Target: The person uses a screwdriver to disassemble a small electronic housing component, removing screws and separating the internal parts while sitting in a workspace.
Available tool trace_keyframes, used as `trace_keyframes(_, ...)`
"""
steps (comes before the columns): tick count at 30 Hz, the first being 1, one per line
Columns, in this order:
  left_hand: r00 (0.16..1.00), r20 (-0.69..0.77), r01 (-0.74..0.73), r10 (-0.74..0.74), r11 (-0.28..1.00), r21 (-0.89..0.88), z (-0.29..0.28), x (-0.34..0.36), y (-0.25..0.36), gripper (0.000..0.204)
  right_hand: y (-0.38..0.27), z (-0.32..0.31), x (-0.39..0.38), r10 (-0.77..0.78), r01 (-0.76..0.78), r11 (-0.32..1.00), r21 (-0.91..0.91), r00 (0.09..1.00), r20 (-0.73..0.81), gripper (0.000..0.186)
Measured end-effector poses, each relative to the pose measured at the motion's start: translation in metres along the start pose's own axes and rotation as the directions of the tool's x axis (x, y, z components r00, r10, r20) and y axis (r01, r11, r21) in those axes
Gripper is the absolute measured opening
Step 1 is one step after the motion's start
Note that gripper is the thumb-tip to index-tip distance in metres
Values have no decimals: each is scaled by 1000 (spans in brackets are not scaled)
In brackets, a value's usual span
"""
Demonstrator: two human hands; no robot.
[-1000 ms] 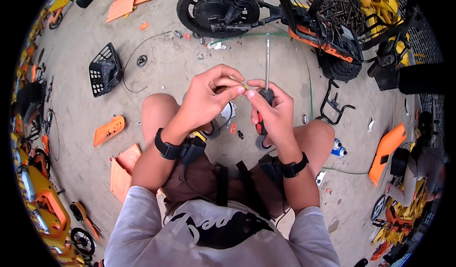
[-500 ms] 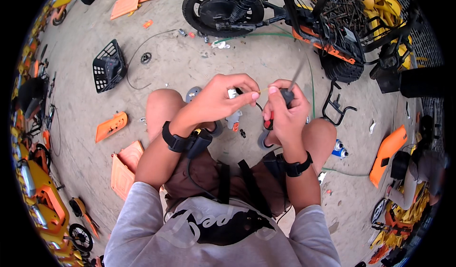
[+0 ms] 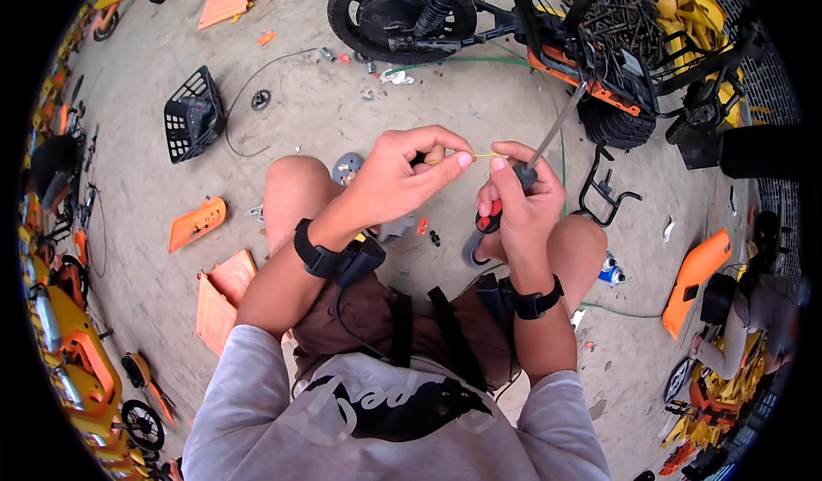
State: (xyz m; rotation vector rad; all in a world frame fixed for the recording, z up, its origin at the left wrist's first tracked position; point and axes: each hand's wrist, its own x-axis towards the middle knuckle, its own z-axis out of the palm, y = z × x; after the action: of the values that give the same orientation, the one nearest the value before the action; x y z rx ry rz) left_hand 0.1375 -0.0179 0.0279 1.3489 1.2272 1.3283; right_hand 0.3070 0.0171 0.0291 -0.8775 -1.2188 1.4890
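A thin yellow wire [image 3: 485, 156] stretches across the gap between my two hands. My left hand [image 3: 419, 164] is closed, pinching one end of it between thumb and fingertips. Wrapped round a screwdriver [image 3: 548, 139] with a red and black handle, my right hand [image 3: 522, 188] also meets the wire's other end at thumb and forefinger. The long metal shank points up and away to the right. Whatever else lies inside my left palm is hidden. On the floor below the hands are a small orange piece [image 3: 422, 226] and a small black piece [image 3: 435, 238].
Ahead stands a partly stripped vehicle with a black wheel [image 3: 402, 14]. A black basket [image 3: 194, 115] lies to the left, near orange panels [image 3: 199, 224]. On the right are a bent black metal frame [image 3: 608, 192], blue spray cans [image 3: 610, 270] and another person [image 3: 753, 314].
The yellow wire now shows taut between my hands. The white-grey part and black cable seen beneath them earlier have gone from that spot. The screwdriver's shank has tilted further right.
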Motion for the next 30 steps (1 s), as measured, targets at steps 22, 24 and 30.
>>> trace_keyframes(22,998,-65,8,-6,1000,21,-7,-4,5,9,7,3,-3,-83,90,982,-166,995,48,13)
trace_keyframes(24,998,-63,-10,13,999,42,-8,-4,6,8,5,4,-3,-76,83,980,-180,996,44,12)
trace_keyframes(30,998,-58,-27,31,997,78,-8,-5,7,8,9,2,-4,-103,101,954,-281,995,5,12)
